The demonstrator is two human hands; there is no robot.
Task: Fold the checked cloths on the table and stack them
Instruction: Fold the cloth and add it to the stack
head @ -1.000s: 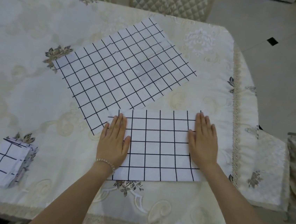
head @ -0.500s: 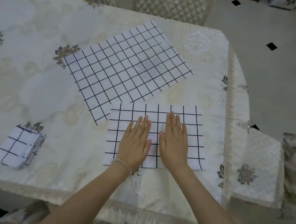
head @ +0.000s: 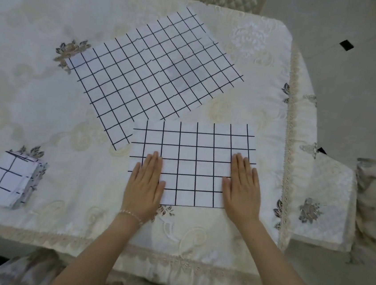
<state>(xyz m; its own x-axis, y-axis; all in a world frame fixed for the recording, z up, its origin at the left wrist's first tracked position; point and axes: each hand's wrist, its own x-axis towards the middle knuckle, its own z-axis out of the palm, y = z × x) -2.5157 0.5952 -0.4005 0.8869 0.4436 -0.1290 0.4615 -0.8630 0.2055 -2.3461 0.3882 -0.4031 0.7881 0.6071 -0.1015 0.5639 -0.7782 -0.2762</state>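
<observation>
Both the left hand (head: pixel 144 185) and right hand (head: pixel 242 186) are lying flat, fingers straight and holding nothing, pressing the half-folded white black-checked cloth (head: pixel 194 157) against the cream embroidered worktop (head: pixel 35 103), likely smoothing its crease before the following fold.

Soft, even, rather dim light fell over the table (head: pixel 35 107), casting only faint shadows and no glare. The centre was fairly sharp. Wide-angle distortion bowed the table's near edge, and the corners were blurred.
</observation>
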